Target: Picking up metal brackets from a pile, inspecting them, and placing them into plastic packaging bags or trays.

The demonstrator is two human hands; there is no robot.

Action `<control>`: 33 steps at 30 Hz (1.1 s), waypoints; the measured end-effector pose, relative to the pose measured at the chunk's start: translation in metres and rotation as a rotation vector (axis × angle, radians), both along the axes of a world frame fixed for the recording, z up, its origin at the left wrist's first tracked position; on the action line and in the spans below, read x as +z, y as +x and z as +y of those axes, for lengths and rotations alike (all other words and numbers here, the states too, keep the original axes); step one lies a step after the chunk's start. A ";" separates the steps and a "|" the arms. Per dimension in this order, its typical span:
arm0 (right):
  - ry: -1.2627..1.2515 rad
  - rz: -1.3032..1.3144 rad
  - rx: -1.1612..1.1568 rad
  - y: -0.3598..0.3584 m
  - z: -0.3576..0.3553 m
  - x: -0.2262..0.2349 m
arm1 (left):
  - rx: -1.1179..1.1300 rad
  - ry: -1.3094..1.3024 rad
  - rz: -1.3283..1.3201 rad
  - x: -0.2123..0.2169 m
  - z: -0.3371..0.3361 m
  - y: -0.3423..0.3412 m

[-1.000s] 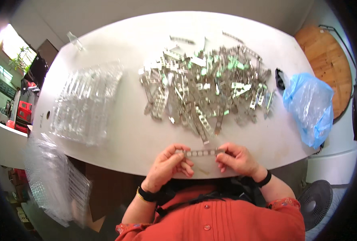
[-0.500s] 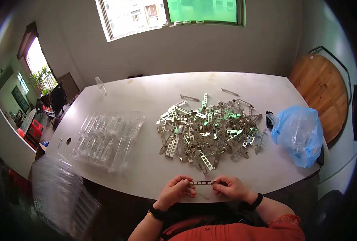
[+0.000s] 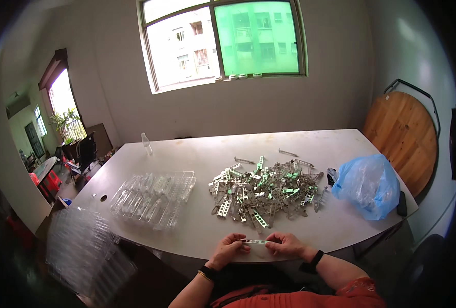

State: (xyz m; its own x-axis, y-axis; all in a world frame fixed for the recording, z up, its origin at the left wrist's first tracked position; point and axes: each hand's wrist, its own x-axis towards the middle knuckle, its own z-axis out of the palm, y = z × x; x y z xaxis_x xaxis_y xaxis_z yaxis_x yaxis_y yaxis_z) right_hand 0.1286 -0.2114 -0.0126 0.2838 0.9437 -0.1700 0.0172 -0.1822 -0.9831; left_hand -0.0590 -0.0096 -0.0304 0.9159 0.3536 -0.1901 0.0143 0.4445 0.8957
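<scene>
Between my two hands, over the near edge of the table, is a thin metal strip (image 3: 254,241) with a row of round holes. My left hand (image 3: 230,248) pinches its left end. The fingers of my right hand (image 3: 285,244) are closed on its right end. Just beyond my hands lies a wide heap of similar perforated metal strips (image 3: 264,192), tangled over one another. Some of them catch white and green light. Two strips rest apart behind the heap, one of them a slim metal strip (image 3: 288,152).
A clear plastic tray (image 3: 153,197) with strips in it lies at left. Stacked clear trays (image 3: 81,251) stand lower left, beside the table. A blue plastic bag (image 3: 369,186) sits at right. A clear bottle (image 3: 146,144) stands at the back left.
The view has tilted up, so the table and window sit lower in the picture. The strip has turned between my fingers and now shows a bright face. Both hands still hold it.
</scene>
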 end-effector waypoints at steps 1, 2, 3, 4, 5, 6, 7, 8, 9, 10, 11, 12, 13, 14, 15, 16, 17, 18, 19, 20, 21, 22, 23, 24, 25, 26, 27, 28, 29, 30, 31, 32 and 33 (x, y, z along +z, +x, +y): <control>-0.003 -0.014 0.009 0.000 0.000 0.000 | -0.003 0.004 0.001 -0.001 0.001 0.000; 0.004 -0.016 0.006 0.000 0.001 0.001 | -0.001 0.007 -0.010 -0.002 0.002 0.000; 0.008 -0.015 0.003 -0.001 0.001 0.002 | 0.002 0.005 -0.019 -0.003 0.001 0.000; 0.011 -0.014 0.000 -0.002 0.000 0.001 | 0.004 0.003 -0.027 -0.004 0.001 0.000; 0.016 -0.018 -0.004 -0.001 0.001 -0.002 | 0.006 0.014 -0.030 -0.004 0.000 -0.001; 0.020 -0.022 -0.007 0.000 0.001 -0.004 | 0.008 0.023 -0.032 -0.003 -0.001 -0.001; 0.022 -0.025 -0.011 0.000 0.001 -0.005 | 0.009 0.030 -0.034 -0.002 -0.003 -0.001; 0.018 -0.028 -0.022 0.000 0.000 -0.005 | 0.006 0.029 -0.039 -0.001 -0.004 -0.001; 0.014 -0.026 -0.032 -0.002 -0.001 -0.003 | 0.003 0.028 -0.039 0.000 -0.004 -0.002; 0.009 -0.023 -0.043 -0.004 -0.001 0.000 | -0.001 0.026 -0.038 0.002 -0.005 -0.002; 0.004 -0.028 -0.055 -0.005 -0.002 0.004 | 0.003 0.034 -0.018 0.005 -0.006 -0.002; -0.005 -0.027 -0.067 -0.008 -0.002 0.006 | 0.008 0.038 0.008 0.009 -0.008 -0.004; -0.016 -0.025 -0.079 -0.009 -0.001 0.007 | 0.012 0.040 0.036 0.012 -0.008 -0.004; 0.003 -0.021 -0.084 -0.009 0.001 0.007 | 0.019 0.030 0.026 0.012 -0.007 -0.004; 0.015 -0.015 -0.090 -0.010 0.002 0.006 | 0.026 0.015 0.019 0.010 -0.007 -0.005; 0.028 -0.008 -0.094 -0.010 0.003 0.006 | 0.035 -0.001 0.013 0.009 -0.006 -0.006; 0.027 -0.019 -0.095 -0.009 0.005 0.005 | 0.037 -0.003 -0.007 0.009 -0.005 -0.006; 0.019 -0.030 -0.096 -0.008 0.005 0.003 | 0.040 -0.013 -0.025 0.006 -0.004 -0.005; 0.013 -0.041 -0.095 -0.006 0.006 0.003 | 0.044 -0.021 -0.045 0.006 -0.003 -0.003; -0.023 -0.076 -0.099 -0.006 0.003 0.006 | 0.033 -0.029 -0.032 0.004 -0.002 0.000; -0.028 -0.052 -0.122 -0.004 0.004 0.007 | 0.025 -0.030 -0.044 0.006 -0.001 0.003; -0.014 -0.045 -0.125 -0.003 0.004 0.008 | 0.019 -0.027 -0.052 0.009 -0.001 0.005; -0.016 -0.025 -0.124 -0.003 0.004 0.006 | 0.018 -0.039 -0.046 0.007 -0.001 0.005; -0.025 -0.008 -0.122 -0.004 0.004 0.005 | 0.026 -0.049 -0.029 0.004 -0.002 0.003; -0.025 0.002 -0.120 -0.007 0.005 0.007 | 0.033 -0.050 -0.020 0.005 -0.004 0.002; -0.018 0.020 -0.110 -0.008 0.006 0.010 | 0.073 -0.040 -0.014 0.007 -0.008 0.002; -0.025 0.027 -0.105 -0.008 0.006 0.011 | 0.081 -0.006 0.015 0.010 -0.010 0.001; -0.034 0.031 -0.103 -0.008 0.005 0.012 | 0.085 0.025 0.039 0.011 -0.013 -0.001; -0.044 0.035 -0.100 -0.008 0.004 0.015 | 0.089 0.056 0.064 0.015 -0.015 -0.002; -0.076 0.047 -0.104 -0.008 0.002 0.019 | 0.097 0.060 0.128 0.023 -0.018 -0.002; -0.094 0.030 -0.101 -0.009 0.003 0.022 | 0.099 0.118 0.158 0.028 -0.019 -0.002; -0.113 0.013 -0.093 -0.009 0.004 0.025 | 0.103 0.174 0.188 0.031 -0.020 -0.003; -0.118 -0.007 -0.071 -0.009 0.009 0.029 | 0.122 0.241 0.218 0.032 -0.019 -0.006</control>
